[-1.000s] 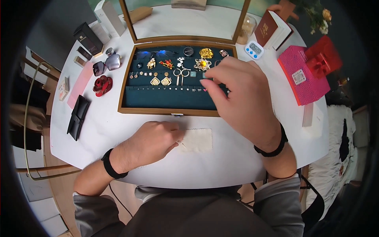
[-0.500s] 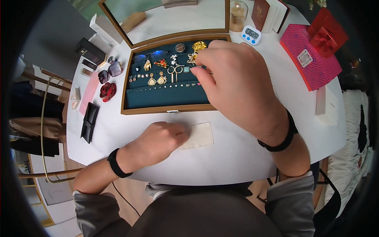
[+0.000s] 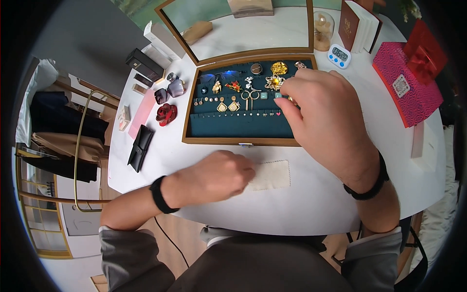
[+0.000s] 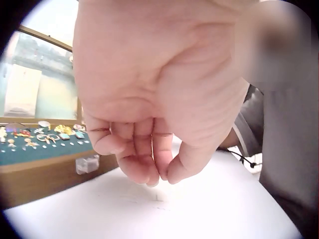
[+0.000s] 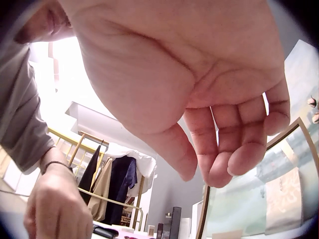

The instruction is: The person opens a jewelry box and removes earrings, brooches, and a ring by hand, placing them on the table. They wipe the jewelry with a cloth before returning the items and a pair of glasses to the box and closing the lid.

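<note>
My left hand (image 3: 214,176) is low over the white table, its bent fingers overlapping the left end of a cream cloth (image 3: 272,175) with a zigzag edge. In the left wrist view its fingertips (image 4: 147,172) are drawn close to the thumb, with a tiny pale blurred speck below; I cannot tell whether they pinch anything. My right hand (image 3: 331,114) hovers over the right side of the wooden jewelry box (image 3: 241,140), fingers loosely bent and thumb apart, nothing visible between them. Gold drop earrings (image 3: 228,106), a flower brooch (image 3: 274,82) and stud earrings lie on its dark green lining.
The box's glass lid (image 3: 253,29) stands raised. Left of it are sunglasses (image 3: 170,91), a red flower (image 3: 166,114), a black case (image 3: 140,148) and cosmetic boxes. At the right stand a white timer (image 3: 339,56), a maroon book (image 3: 357,27) and a pink patterned bag (image 3: 406,80).
The head view has shifted, so the table shows differently placed. The left hand has come further over the cloth, hiding the small thin item seen at its fingertips. The right hand stays over the box.
</note>
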Demonstrator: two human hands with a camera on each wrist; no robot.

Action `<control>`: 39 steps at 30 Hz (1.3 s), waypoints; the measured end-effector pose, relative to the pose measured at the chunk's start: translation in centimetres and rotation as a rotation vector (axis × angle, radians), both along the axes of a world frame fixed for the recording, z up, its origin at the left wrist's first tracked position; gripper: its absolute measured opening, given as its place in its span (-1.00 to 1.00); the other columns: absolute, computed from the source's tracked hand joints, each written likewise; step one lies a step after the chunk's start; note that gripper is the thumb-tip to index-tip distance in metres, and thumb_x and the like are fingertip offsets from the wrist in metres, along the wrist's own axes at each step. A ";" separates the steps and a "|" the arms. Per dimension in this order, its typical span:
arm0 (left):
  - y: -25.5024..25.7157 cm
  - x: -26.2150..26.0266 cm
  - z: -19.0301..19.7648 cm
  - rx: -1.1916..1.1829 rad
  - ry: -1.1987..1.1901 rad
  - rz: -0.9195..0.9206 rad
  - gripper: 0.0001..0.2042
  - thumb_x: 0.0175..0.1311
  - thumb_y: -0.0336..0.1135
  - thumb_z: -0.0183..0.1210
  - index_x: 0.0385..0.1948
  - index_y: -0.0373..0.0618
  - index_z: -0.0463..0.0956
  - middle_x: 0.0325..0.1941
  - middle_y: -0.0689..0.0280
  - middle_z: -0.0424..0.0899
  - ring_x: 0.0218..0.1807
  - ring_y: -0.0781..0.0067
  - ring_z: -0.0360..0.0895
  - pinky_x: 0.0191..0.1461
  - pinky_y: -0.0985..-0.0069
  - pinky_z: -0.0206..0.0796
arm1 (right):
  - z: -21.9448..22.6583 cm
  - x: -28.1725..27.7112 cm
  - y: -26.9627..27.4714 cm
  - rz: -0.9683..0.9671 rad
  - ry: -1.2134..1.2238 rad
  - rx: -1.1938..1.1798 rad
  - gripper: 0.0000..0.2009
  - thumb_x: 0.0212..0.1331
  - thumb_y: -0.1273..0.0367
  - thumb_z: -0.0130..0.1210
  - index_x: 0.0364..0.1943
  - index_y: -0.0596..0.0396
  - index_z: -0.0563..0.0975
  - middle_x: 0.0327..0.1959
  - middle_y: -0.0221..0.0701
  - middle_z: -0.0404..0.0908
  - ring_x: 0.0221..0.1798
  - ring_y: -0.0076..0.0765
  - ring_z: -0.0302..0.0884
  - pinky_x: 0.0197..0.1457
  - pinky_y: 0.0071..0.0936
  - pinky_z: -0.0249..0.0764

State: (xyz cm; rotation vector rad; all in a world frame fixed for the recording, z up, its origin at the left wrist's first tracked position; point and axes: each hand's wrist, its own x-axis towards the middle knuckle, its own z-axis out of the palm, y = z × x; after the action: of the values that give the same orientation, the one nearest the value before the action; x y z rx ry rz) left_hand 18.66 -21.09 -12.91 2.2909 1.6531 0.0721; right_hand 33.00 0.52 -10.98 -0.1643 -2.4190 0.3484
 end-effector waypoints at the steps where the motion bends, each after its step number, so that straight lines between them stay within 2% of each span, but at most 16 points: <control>1: -0.4 -0.9 0.7 0.006 -0.085 0.080 -0.88 0.08 -0.54 0.35 -0.42 -0.22 0.56 -0.34 0.16 0.61 -0.24 0.06 0.65 -0.16 0.17 0.56 | 0.0 0.0 0.0 0.000 0.004 -0.006 -0.89 0.18 0.47 0.39 -0.37 0.20 0.66 -0.37 -0.19 0.63 -0.27 0.12 0.60 -0.13 -0.04 0.51; 2: -1.0 -2.1 1.2 -0.011 -0.078 0.187 -0.85 0.08 -0.55 0.40 -0.35 -0.23 0.61 -0.33 0.13 0.66 -0.22 0.01 0.68 -0.14 0.14 0.57 | 0.0 0.0 0.1 -0.006 0.005 -0.002 -0.89 0.18 0.46 0.39 -0.37 0.20 0.66 -0.37 -0.19 0.63 -0.27 0.11 0.60 -0.13 -0.04 0.51; 3: -1.1 -3.4 2.2 0.011 -0.076 0.230 -0.84 0.10 -0.55 0.41 -0.32 -0.22 0.63 -0.29 0.14 0.70 -0.20 0.02 0.71 -0.11 0.20 0.60 | 0.1 0.0 0.1 -0.011 0.006 0.004 -0.89 0.19 0.46 0.39 -0.37 0.20 0.66 -0.37 -0.19 0.63 -0.27 0.11 0.60 -0.12 -0.05 0.51; 6: -2.0 -8.2 3.2 -0.001 0.041 0.466 -0.94 0.26 -0.59 0.34 -0.29 -0.24 0.70 -0.28 0.16 0.75 -0.19 0.15 0.77 -0.09 0.29 0.61 | 0.0 0.0 0.2 0.011 -0.005 0.002 -0.88 0.19 0.46 0.39 -0.38 0.20 0.66 -0.37 -0.18 0.63 -0.27 0.11 0.59 -0.12 -0.06 0.51; 9: -2.6 -12.2 2.5 0.015 0.121 0.596 -0.96 0.36 -0.56 0.29 -0.25 -0.29 0.71 -0.23 0.06 0.77 -0.17 0.03 0.75 -0.03 0.25 0.60 | 0.0 0.0 0.0 0.020 -0.009 -0.004 -0.87 0.20 0.46 0.38 -0.39 0.20 0.65 -0.37 -0.18 0.62 -0.27 0.10 0.59 -0.11 -0.06 0.51; 13: -2.9 -14.5 0.5 0.022 0.123 0.608 -0.94 0.39 -0.51 0.26 -0.26 -0.28 0.71 -0.24 0.05 0.79 -0.16 -0.05 0.75 -0.02 0.17 0.60 | -0.1 0.0 0.0 0.013 0.007 -0.004 -0.87 0.20 0.45 0.39 -0.40 0.20 0.64 -0.38 -0.18 0.62 -0.27 0.10 0.59 -0.11 -0.06 0.51; 19: -2.3 -14.6 -0.4 0.052 0.158 0.631 -0.92 0.42 -0.47 0.26 -0.24 -0.26 0.70 -0.21 0.04 0.80 -0.13 -0.10 0.75 0.01 0.12 0.60 | -0.3 0.0 0.2 0.008 0.006 0.019 -0.87 0.20 0.45 0.39 -0.38 0.20 0.65 -0.37 -0.18 0.63 -0.27 0.09 0.59 -0.11 -0.05 0.52; 25: -1.9 -14.2 -0.8 0.057 0.212 0.649 -0.91 0.43 -0.43 0.26 -0.23 -0.23 0.71 -0.22 0.08 0.80 -0.12 -0.07 0.76 0.01 0.12 0.60 | -0.3 0.0 0.0 -0.009 -0.030 0.017 -0.87 0.22 0.44 0.39 -0.38 0.20 0.65 -0.37 -0.18 0.64 -0.26 0.08 0.61 -0.10 -0.06 0.53; 27: -1.8 -14.3 -1.0 0.022 0.236 0.662 -0.94 0.42 -0.51 0.26 -0.20 -0.26 0.70 -0.22 0.05 0.78 -0.12 -0.07 0.75 0.04 0.19 0.59 | -0.3 0.0 0.1 -0.010 -0.056 0.029 -0.87 0.23 0.43 0.38 -0.37 0.20 0.66 -0.36 -0.18 0.64 -0.26 0.08 0.62 -0.10 -0.06 0.54; 30: -1.7 -14.6 -1.6 0.015 0.267 0.636 -0.94 0.41 -0.49 0.30 -0.21 -0.26 0.71 -0.24 0.05 0.79 -0.15 -0.03 0.76 0.01 0.21 0.60 | -0.4 0.0 0.0 0.005 -0.054 0.008 -0.87 0.24 0.43 0.37 -0.37 0.20 0.67 -0.36 -0.18 0.65 -0.25 0.07 0.62 -0.10 -0.07 0.54; 33: -1.2 -14.4 -1.2 -0.048 0.226 0.710 -0.94 0.38 -0.49 0.34 -0.21 -0.26 0.74 -0.24 0.06 0.81 -0.16 0.04 0.79 -0.01 0.25 0.62 | -0.4 0.0 0.1 0.004 -0.056 0.032 -0.87 0.24 0.43 0.37 -0.36 0.21 0.67 -0.36 -0.18 0.65 -0.25 0.08 0.62 -0.09 -0.07 0.54; 36: -1.3 -15.6 -1.8 -0.057 0.154 0.727 -0.93 0.37 -0.38 0.36 -0.25 -0.15 0.76 -0.24 0.13 0.82 -0.14 0.05 0.79 -0.02 0.22 0.62 | -0.4 0.0 0.0 -0.006 -0.066 0.032 -0.87 0.25 0.43 0.37 -0.36 0.21 0.67 -0.36 -0.18 0.65 -0.25 0.07 0.63 -0.10 -0.07 0.55; 39: -1.3 -15.9 -1.7 -0.067 0.166 0.715 -0.92 0.37 -0.39 0.37 -0.23 -0.17 0.78 -0.24 0.12 0.84 -0.14 0.08 0.80 -0.02 0.24 0.62 | -0.5 -0.1 0.0 -0.011 -0.067 0.037 -0.86 0.25 0.42 0.37 -0.36 0.21 0.67 -0.36 -0.19 0.65 -0.26 0.06 0.63 -0.10 -0.07 0.55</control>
State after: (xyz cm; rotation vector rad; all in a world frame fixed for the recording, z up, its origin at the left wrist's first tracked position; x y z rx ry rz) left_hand 2.74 -22.38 -14.66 1.5859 2.4357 -0.0159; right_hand 32.88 0.55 -11.45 -0.1756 -2.4878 0.2970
